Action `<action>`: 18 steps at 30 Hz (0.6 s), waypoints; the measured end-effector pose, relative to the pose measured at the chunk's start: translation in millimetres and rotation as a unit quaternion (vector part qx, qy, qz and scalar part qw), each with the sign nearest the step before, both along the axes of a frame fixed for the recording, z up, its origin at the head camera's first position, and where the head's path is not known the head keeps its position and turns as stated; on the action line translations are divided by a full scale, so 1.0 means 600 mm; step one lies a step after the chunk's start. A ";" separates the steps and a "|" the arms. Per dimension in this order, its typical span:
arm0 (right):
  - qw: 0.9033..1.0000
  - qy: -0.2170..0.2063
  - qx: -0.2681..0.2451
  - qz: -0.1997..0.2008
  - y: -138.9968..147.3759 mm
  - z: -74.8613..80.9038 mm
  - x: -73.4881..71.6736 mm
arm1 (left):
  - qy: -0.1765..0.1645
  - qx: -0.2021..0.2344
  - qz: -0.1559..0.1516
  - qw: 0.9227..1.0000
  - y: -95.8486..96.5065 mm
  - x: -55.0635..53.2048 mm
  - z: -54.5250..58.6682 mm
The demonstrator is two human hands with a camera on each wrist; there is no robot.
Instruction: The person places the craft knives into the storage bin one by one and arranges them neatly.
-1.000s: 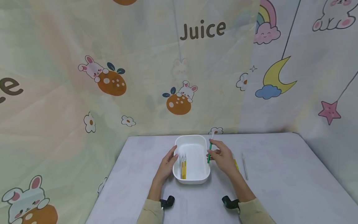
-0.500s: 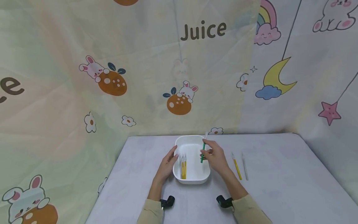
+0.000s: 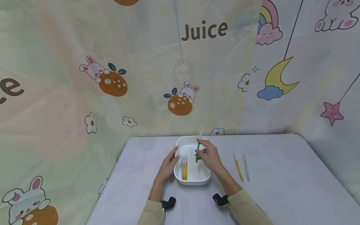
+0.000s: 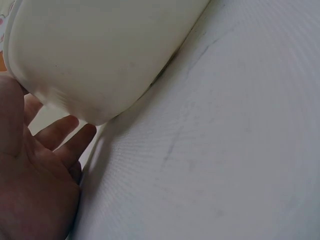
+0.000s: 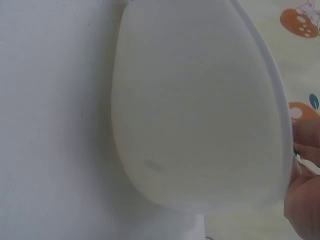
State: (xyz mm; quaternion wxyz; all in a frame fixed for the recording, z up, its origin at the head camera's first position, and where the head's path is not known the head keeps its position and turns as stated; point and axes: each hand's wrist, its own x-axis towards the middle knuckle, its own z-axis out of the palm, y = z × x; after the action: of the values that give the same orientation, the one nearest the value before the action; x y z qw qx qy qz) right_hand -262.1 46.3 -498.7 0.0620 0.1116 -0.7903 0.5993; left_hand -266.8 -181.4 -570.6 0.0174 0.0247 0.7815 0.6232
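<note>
My right hand (image 3: 210, 157) pinches a slim green pen-like stick (image 3: 198, 147) with a whitish, see-through tip pointing up. It holds the stick over the right part of a white rectangular tray (image 3: 192, 182). At the tray's left side, my left hand (image 3: 166, 168) grips the rim, thumb at the edge and fingers against the outer wall; the left wrist view shows these fingers (image 4: 77, 142) under the rim. Inside the tray, yellow sticks (image 3: 184, 170) and a silvery one (image 3: 181, 168) lie side by side along the left. The right wrist view shows mostly the tray's outer wall (image 5: 195, 110), with the stick largely hidden.
To the right of the tray, a yellow stick (image 3: 238, 168) and a silvery stick (image 3: 246, 168) lie on the white-covered table (image 3: 281, 175). A printed cloth (image 3: 152, 103) with cartoon rabbits hangs behind the table's far edge.
My right hand has moved left with the green stick, from the tray's right rim to over its inside. The yellow stick on the table has come into full view. My left hand stays put.
</note>
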 end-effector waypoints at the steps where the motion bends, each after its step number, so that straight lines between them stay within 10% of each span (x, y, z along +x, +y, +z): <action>1: 1.000 0.002 0.000 0.001 -0.003 -0.001 -0.001 | 0.001 -0.001 0.000 1.000 0.000 0.001 0.001; 18: 0.999 -0.043 0.007 0.024 -0.035 -0.017 -0.009 | 0.004 -0.008 -0.003 1.000 -0.001 -0.001 -0.001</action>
State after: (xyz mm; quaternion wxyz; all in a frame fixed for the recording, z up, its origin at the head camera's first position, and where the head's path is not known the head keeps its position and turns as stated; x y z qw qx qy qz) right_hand -267.2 25.5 -508.8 0.0126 0.1055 -0.7937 0.5990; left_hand -267.4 -182.1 -571.2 0.0165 0.0296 0.7863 0.6169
